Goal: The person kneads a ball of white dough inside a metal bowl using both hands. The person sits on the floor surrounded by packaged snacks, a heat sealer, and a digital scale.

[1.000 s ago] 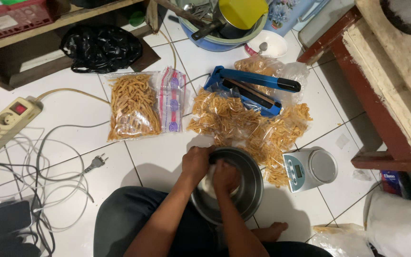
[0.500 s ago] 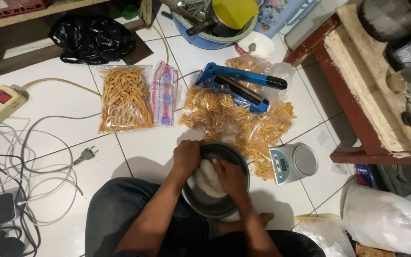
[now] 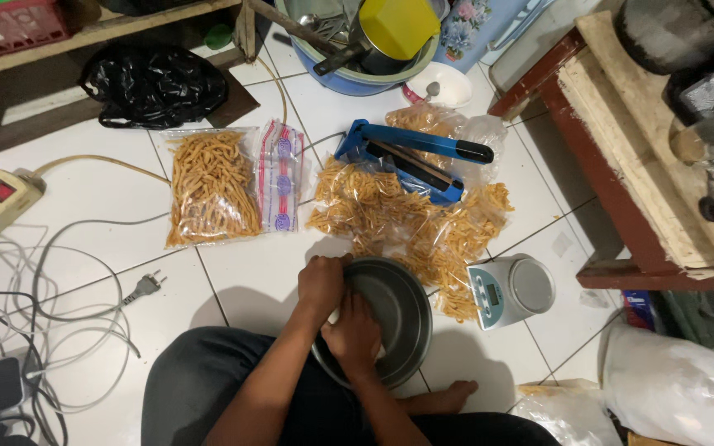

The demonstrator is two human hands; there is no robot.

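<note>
Both your hands work inside the metal bowl [image 3: 390,318].
Left hand [image 3: 321,283] grips its rim to steady it; right hand [image 3: 355,334] is curled inside, contents hidden.

Both hands work inside a grey metal bowl [image 3: 394,318] on the white tiled floor [image 3: 249,272]: the left hand [image 3: 321,282] grips near its rim, the right hand [image 3: 354,334] presses lower down. Bags of orange snack sticks [image 3: 406,223] lie just beyond, beside a blue sealer [image 3: 411,161] and a small kitchen scale [image 3: 510,289]
</note>
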